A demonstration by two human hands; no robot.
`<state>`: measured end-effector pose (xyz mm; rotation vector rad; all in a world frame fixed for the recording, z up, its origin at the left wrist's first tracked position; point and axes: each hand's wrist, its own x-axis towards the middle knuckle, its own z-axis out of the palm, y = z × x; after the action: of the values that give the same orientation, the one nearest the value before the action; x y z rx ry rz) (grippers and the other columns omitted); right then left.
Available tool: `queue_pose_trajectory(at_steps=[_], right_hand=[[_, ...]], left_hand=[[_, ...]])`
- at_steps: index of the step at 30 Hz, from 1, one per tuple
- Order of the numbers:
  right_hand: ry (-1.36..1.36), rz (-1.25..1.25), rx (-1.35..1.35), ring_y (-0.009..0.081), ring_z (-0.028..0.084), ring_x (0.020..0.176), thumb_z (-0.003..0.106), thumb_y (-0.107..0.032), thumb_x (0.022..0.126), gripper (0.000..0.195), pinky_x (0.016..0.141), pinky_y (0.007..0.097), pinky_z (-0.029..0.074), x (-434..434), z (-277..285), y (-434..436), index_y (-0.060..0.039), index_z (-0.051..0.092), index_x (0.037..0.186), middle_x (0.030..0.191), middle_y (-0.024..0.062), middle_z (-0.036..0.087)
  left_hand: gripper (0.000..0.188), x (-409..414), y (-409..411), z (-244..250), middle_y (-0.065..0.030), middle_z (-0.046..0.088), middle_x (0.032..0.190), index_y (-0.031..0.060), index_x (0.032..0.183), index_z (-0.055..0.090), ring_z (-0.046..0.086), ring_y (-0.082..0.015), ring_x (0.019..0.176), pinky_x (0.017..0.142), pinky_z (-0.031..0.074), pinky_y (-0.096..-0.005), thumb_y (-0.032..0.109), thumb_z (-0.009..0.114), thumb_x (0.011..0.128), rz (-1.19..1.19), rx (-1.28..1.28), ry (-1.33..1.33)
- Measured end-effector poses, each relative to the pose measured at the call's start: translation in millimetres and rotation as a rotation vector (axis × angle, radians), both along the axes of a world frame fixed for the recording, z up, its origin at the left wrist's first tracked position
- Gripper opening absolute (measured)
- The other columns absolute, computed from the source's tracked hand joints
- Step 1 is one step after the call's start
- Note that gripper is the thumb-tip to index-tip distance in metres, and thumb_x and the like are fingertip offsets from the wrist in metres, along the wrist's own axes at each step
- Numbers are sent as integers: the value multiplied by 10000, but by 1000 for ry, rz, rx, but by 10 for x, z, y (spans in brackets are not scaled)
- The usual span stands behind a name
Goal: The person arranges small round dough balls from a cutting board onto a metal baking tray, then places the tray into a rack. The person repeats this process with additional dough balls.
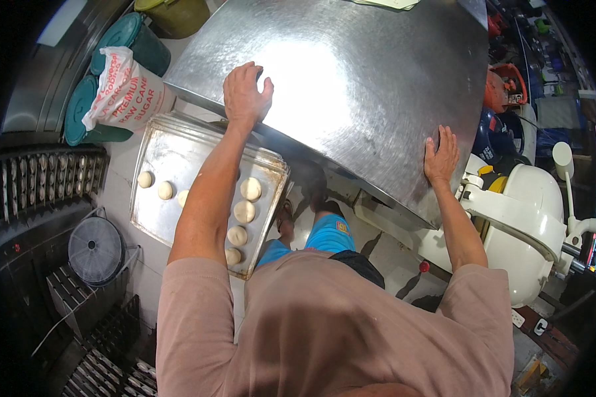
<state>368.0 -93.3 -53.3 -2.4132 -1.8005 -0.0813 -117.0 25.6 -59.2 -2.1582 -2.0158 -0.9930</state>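
Observation:
Before me is a steel-topped worktable (377, 64) with a bright glare in its middle. My left hand (246, 97) is at its near left edge, palm down, fingers together and thumb apart. Nothing is seen in its grasp, though its underside is hidden. Flat on the tabletop near the right edge lies my right hand (442, 156), empty. Under my left forearm is a stack of metal baking trays (151, 208). Round pale dough pieces, such as one dough ball (251, 189), sit in rows on the top tray; my arm hides part of them.
A white sugar sack (134, 94) and lidded green bins (146, 49) stand at the left. Dark racks (49, 171) and a round fan (95, 250) are lower left. At right stands a white mixer-like machine (521, 223). Papers (387, 2) lie at the table's far edge.

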Motion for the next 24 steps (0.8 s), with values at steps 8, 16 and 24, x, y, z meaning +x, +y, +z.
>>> queue_pose_trajectory(at_steps=[8,16,24], right_hand=[[-1,-5,-18,311,237,1571,513,-434,1011,635,1273,531,143,7,-4,11,-185,407,1585,1674,90,338],[7,4,-15,314,233,1571,508,-442,1013,636,1273,541,138,-2,20,4,-182,403,1584,1670,92,340],[7,28,8,322,240,1567,507,-430,1017,626,1272,542,141,37,-16,-5,-177,406,1581,1668,100,340]], left_hand=[[311,-5,-9,5,-101,639,1312,80,1143,693,543,-290,1274,1142,374,-441,251,707,884,-6,12,-11],[301,-4,-8,4,-94,639,1303,79,1129,689,539,-286,1276,1148,366,-442,239,713,875,-7,26,-9],[308,3,-8,3,-96,638,1303,80,1135,685,542,-289,1267,1141,375,-446,238,715,872,-5,32,4]])
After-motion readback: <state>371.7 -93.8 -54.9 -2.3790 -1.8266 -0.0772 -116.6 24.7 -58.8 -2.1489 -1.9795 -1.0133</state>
